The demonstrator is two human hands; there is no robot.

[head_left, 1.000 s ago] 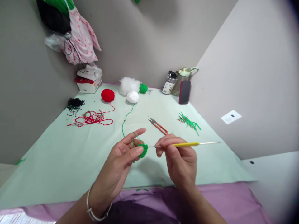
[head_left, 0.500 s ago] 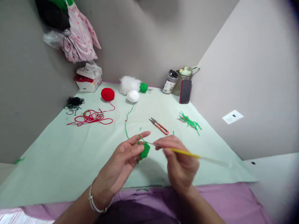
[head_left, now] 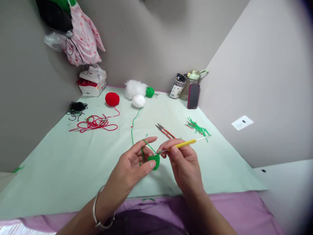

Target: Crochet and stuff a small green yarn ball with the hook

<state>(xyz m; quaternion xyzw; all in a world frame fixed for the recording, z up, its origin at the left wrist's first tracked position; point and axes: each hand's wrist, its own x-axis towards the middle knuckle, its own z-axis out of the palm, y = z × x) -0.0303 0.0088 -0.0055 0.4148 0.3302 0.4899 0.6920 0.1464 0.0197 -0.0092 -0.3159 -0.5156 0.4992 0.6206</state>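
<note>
My left hand (head_left: 133, 164) pinches a small green crocheted piece (head_left: 155, 160) between thumb and fingers, with green yarn (head_left: 133, 125) looped over the outstretched index finger. That yarn runs back across the table to a green yarn ball (head_left: 150, 92). My right hand (head_left: 183, 160) grips a yellow-handled crochet hook (head_left: 182, 144); its metal tip points left into the green piece. Both hands hover above the near middle of the pale green table cover (head_left: 61, 163).
Orange thread snips (head_left: 165, 130) lie just beyond my hands. Farther back are a red yarn ball (head_left: 112, 99), white yarn ball (head_left: 138, 101), white stuffing (head_left: 134, 88), loose red yarn (head_left: 94, 123), black yarn (head_left: 77, 109), green scraps (head_left: 198, 128), a phone (head_left: 193, 96), a bottle (head_left: 192, 80) and a box (head_left: 91, 88).
My right hand swung the hook's handle from pointing right and down to pointing up and right, and the green piece dropped slightly lower between my hands.
</note>
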